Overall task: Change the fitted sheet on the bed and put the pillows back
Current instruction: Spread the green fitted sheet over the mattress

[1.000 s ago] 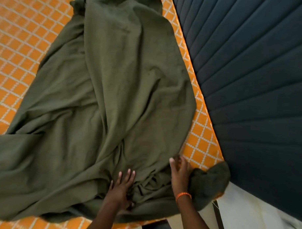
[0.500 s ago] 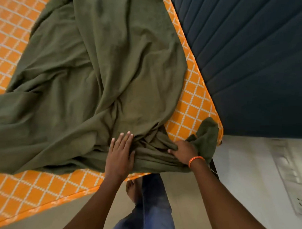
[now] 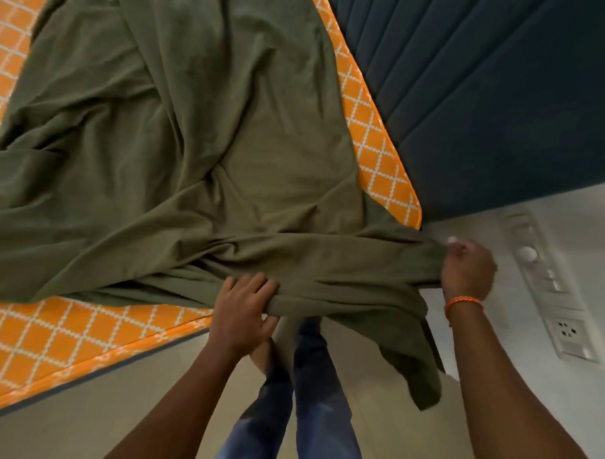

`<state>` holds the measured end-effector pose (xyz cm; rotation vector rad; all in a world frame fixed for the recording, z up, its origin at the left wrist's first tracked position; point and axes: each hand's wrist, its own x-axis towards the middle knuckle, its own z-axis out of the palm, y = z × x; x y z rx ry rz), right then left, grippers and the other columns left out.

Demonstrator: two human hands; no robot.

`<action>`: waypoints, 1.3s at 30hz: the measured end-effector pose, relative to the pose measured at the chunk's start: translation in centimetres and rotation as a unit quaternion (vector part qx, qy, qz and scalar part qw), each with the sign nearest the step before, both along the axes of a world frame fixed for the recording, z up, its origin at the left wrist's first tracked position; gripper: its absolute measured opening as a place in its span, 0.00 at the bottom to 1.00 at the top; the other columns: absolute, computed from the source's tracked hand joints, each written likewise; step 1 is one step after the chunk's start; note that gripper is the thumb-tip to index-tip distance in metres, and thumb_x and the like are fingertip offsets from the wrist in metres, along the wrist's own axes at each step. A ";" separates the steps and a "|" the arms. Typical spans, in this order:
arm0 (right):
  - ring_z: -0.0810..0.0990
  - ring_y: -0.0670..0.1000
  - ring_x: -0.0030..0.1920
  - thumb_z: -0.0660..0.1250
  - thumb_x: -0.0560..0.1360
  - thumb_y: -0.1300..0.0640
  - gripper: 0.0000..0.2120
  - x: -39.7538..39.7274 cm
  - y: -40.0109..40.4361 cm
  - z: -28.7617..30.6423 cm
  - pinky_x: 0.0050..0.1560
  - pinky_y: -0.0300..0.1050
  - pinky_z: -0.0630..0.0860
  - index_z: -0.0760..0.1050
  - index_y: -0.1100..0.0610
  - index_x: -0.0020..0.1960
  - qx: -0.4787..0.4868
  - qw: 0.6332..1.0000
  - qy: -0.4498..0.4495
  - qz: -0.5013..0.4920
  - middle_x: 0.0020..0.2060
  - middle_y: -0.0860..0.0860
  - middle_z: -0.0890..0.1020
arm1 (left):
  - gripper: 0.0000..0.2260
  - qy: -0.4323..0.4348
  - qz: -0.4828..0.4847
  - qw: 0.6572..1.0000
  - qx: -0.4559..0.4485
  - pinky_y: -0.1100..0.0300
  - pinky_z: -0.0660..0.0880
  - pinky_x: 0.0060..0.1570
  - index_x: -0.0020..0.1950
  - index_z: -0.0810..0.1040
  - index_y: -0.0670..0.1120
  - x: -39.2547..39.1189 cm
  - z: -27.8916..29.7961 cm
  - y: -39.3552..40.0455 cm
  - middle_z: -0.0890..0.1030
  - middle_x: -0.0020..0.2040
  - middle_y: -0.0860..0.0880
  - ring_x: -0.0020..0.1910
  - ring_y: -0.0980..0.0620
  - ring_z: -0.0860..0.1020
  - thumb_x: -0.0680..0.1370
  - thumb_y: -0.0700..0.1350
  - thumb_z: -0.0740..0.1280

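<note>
Head view: both hands' grip holds green sheet [image 3: 201, 150]; right hand [image 3: 466, 266] blurred, left hand [image 3: 243, 309] hides feet.

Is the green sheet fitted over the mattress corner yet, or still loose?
Still loose. The green sheet lies bunched, the mattress corner bare, while both hands, left and right, grip its edge.

Lighting was soft and even, moderately bright, with no hard shadows and no glare. The olive sheet [image 3: 180, 149] carried only gentle shading in its folds. The dark headboard [image 3: 487, 98] at two o'clock read dim and low in detail. Motion blur smeared the right hand [image 3: 466, 267] at three o'clock and the wall switch panel [image 3: 546, 282] beside it. Wide-angle distortion bent the mattress [image 3: 50, 337] edge towards eight o'clock. The centre stayed fairly sharp.
</note>
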<state>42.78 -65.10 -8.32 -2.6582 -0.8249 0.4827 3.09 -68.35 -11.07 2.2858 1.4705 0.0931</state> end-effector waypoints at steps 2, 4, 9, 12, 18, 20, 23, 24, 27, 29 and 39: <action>0.81 0.65 0.51 0.61 0.84 0.50 0.13 -0.8 -0.2 -0.5 0.44 0.56 0.77 0.80 0.57 0.55 0.062 0.992 -0.108 -0.032 0.49 0.60 0.84 | 0.15 0.020 -0.043 0.996 -0.081 0.50 0.73 0.49 0.54 0.80 0.55 -0.4 -0.1 -1.0 0.79 0.46 0.54 0.44 0.50 0.77 0.76 0.63 0.64; 0.80 0.63 0.54 0.64 0.82 0.51 0.09 -2.0 0.0 -2.0 0.46 0.56 0.77 0.77 0.54 0.57 0.060 0.995 -0.078 -0.008 0.53 0.59 0.83 | 0.26 0.061 -0.049 0.967 -0.241 0.51 0.77 0.46 0.49 0.80 0.57 -0.2 -0.6 -1.5 0.79 0.38 0.55 0.38 0.54 0.78 0.79 0.74 0.53; 0.76 0.63 0.60 0.68 0.78 0.60 0.13 -5.3 1.1 -6.0 0.56 0.54 0.74 0.76 0.57 0.62 -0.001 0.993 0.015 0.120 0.58 0.59 0.79 | 0.44 0.038 0.082 0.941 -0.325 0.50 0.80 0.46 0.51 0.83 0.54 1.5 -2.2 -1.0 0.84 0.39 0.50 0.39 0.53 0.82 0.74 0.81 0.37; 0.78 0.57 0.58 0.68 0.80 0.58 0.14 -8.2 2.5 -6.8 0.58 0.53 0.77 0.75 0.56 0.64 0.043 0.974 0.114 0.191 0.59 0.54 0.78 | 0.35 0.022 0.122 0.966 -0.226 0.51 0.79 0.42 0.53 0.82 0.53 3.7 -2.4 0.8 0.81 0.39 0.53 0.37 0.54 0.79 0.82 0.72 0.41; 0.70 0.58 0.72 0.66 0.83 0.51 0.24 -9.5 6.9 -7.7 0.70 0.55 0.70 0.67 0.54 0.77 0.023 0.978 0.121 0.170 0.73 0.53 0.72 | 0.13 -0.068 0.170 0.977 -0.109 0.52 0.78 0.45 0.59 0.80 0.54 8.4 -3.0 7.1 0.79 0.50 0.54 0.46 0.53 0.79 0.86 0.55 0.58; 0.72 0.59 0.70 0.69 0.79 0.46 0.29 -9.3 8.3 -8.2 0.71 0.61 0.67 0.65 0.52 0.76 -0.049 0.972 0.165 0.160 0.71 0.52 0.74 | 0.12 -0.085 0.189 0.972 -0.112 0.52 0.78 0.48 0.64 0.79 0.53 9.7 -3.7 9.2 0.80 0.56 0.53 0.51 0.51 0.79 0.86 0.53 0.60; 0.79 0.55 0.63 0.79 0.66 0.43 0.34 -8.6 10.0 -7.9 0.69 0.60 0.71 0.74 0.50 0.69 -0.159 0.930 0.290 0.159 0.62 0.48 0.82 | 0.21 -0.046 0.195 0.969 -0.141 0.48 0.78 0.57 0.74 0.71 0.51 10.9 -5.2 11.2 0.78 0.63 0.49 0.59 0.47 0.78 0.82 0.57 0.65; 0.81 0.56 0.61 0.82 0.65 0.47 0.33 -8.1 10.6 -7.5 0.68 0.57 0.74 0.77 0.53 0.68 -0.183 0.907 0.346 0.156 0.60 0.49 0.83 | 0.27 -0.013 0.188 0.969 -0.158 0.45 0.77 0.60 0.76 0.67 0.50 11.1 -5.7 11.5 0.76 0.66 0.48 0.62 0.45 0.77 0.81 0.59 0.67; 0.81 0.56 0.54 0.83 0.67 0.56 0.25 -4.7 12.1 -6.7 0.59 0.48 0.77 0.81 0.58 0.62 -0.240 0.902 0.322 0.161 0.53 0.51 0.83 | 0.44 0.081 0.172 0.963 -0.191 0.37 0.74 0.63 0.82 0.52 0.54 11.3 -6.6 11.9 0.69 0.72 0.48 0.68 0.44 0.73 0.75 0.64 0.73; 0.83 0.60 0.54 0.80 0.67 0.55 0.21 -1.9 13.1 -6.0 0.57 0.51 0.79 0.82 0.57 0.59 -0.239 0.951 0.134 0.146 0.55 0.54 0.84 | 0.49 0.091 0.175 0.957 -0.214 0.32 0.71 0.63 0.83 0.44 0.60 11.3 -6.9 12.3 0.69 0.72 0.49 0.69 0.44 0.71 0.74 0.64 0.74; 0.79 0.63 0.59 0.65 0.78 0.46 0.12 -1.5 12.0 -6.1 0.58 0.57 0.75 0.74 0.51 0.57 -0.060 0.992 0.079 0.082 0.56 0.57 0.81 | 0.34 0.105 0.183 0.967 -0.142 0.31 0.65 0.67 0.80 0.58 0.59 14.2 -7.1 12.3 0.66 0.71 0.47 0.70 0.43 0.66 0.78 0.67 0.65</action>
